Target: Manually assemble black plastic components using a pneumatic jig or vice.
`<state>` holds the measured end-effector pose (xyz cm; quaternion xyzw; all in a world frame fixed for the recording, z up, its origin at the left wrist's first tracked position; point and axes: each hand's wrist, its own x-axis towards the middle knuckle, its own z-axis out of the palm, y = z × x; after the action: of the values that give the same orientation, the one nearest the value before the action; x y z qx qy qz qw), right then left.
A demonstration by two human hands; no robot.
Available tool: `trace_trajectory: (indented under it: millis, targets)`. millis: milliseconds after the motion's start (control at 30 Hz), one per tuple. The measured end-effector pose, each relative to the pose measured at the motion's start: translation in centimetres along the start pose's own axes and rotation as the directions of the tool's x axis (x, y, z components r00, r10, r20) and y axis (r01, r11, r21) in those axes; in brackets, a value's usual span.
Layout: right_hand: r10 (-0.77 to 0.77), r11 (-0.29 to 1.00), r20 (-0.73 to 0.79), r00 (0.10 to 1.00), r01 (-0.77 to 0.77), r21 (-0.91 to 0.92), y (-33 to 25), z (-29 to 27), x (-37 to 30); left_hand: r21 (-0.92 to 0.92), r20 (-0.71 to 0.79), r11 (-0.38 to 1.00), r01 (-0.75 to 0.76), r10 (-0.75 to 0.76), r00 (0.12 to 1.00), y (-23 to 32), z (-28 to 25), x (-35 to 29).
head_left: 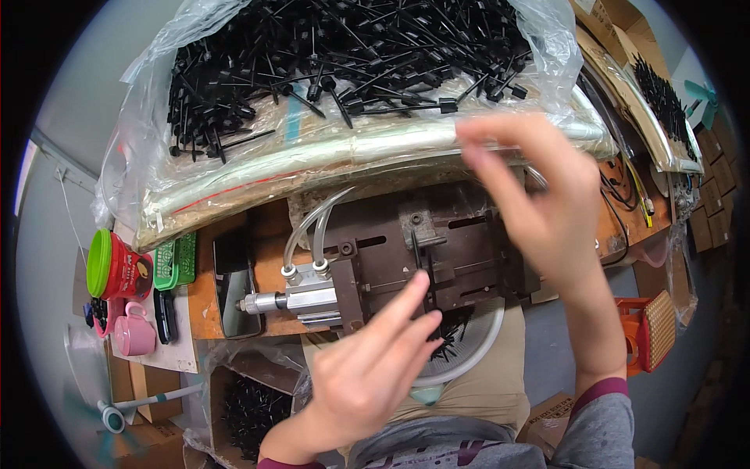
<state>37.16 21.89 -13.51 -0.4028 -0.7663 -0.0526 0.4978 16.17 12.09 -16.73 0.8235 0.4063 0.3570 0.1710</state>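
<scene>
At a brown metal fixture (391, 215), my left hand (363, 379) reaches in from below. Its fingertips are closed at a thin black rod-like part (429, 291), which stands lengthwise along the fixture under a small metal block (419, 227); the thumb is hidden. My right hand (539, 187) is raised over the right of the fixture, near the front edge of a plastic-lined tray (351, 152). Motion smears its bent fingers, and I cannot make out anything in them. Inside the tray lies a heap of black stemmed parts (344, 55).
A silver air cylinder (311, 303) with clear hoses joins the fixture's left side. Farther left are a phone (234, 273), a green basket (176, 258), a red tub (129, 266) and a pink mug (134, 332). Below the fixture, a white mesh basket (486, 344) holds black parts.
</scene>
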Motion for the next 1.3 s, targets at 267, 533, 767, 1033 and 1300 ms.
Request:
trace_trajectory:
  millis: [267,533,767,1033,1300]
  targets:
    - [0.034,0.999,0.319,0.947,-0.034,-0.007,3.6,0.3,3.4,0.245,0.064,0.966,-0.079,0.065,0.996,-0.4,4.7,-1.4]
    - [0.179,0.927,0.456,0.872,-0.304,0.218,-0.9,-3.6,0.2,0.288,0.087,0.956,-0.052,0.028,0.996,-0.5,4.6,-0.8]
    - [0.15,0.96,0.347,0.926,-0.22,0.171,-4.3,-4.6,-6.3,0.119,0.118,0.991,-0.06,0.046,0.992,-0.2,0.6,1.9]
    - [0.11,0.991,0.478,0.872,-0.135,0.019,-5.8,-2.5,-11.6,0.453,-0.294,0.889,-0.072,0.224,0.929,-4.8,-4.1,14.0]
    - [0.075,0.993,0.476,0.876,-0.021,-0.118,-6.4,-0.5,-11.4,0.438,-0.018,0.89,0.126,-0.132,0.991,-7.4,-3.2,18.5]
